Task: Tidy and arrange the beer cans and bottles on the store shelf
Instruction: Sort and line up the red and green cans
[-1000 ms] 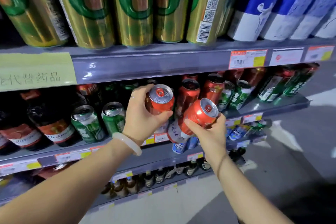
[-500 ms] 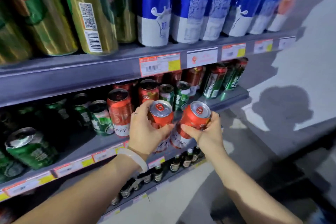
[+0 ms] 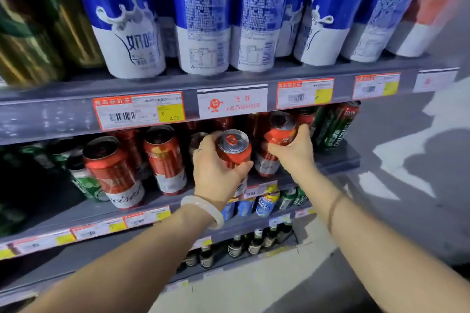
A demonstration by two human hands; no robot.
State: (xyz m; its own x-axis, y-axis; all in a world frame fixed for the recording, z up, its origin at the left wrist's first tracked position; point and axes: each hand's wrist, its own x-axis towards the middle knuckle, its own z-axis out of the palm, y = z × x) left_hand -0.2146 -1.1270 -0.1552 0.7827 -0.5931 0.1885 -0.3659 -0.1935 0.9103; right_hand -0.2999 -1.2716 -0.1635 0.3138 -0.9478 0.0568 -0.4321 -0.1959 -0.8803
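**Red cans in both hands at the middle shelf**

Red aluminium fills both grips. The left hand (image 3: 218,173) reaches forward with the forearm angled up from the lower left, a pale bangle (image 3: 203,211) on the wrist; its fingers curl round the far side of a red can (image 3: 235,150) and the thumb presses the near side, so the can stands nearly upright with its silver top and red tab facing the camera. The right hand (image 3: 292,152) comes in from the lower right, wrist bent slightly inward, fingers wrapped over the upper body of a second red can (image 3: 279,134) — this one tilts away to the right, its base toward the front edge of the middle shelf (image 3: 338,160). The two held cans sit just beside each other, between more red cans (image 3: 114,170) on the left and dark green cans (image 3: 335,124) on the right. Above, blue-and-white cans (image 3: 203,20) line the upper shelf over orange price tags (image 3: 138,110).
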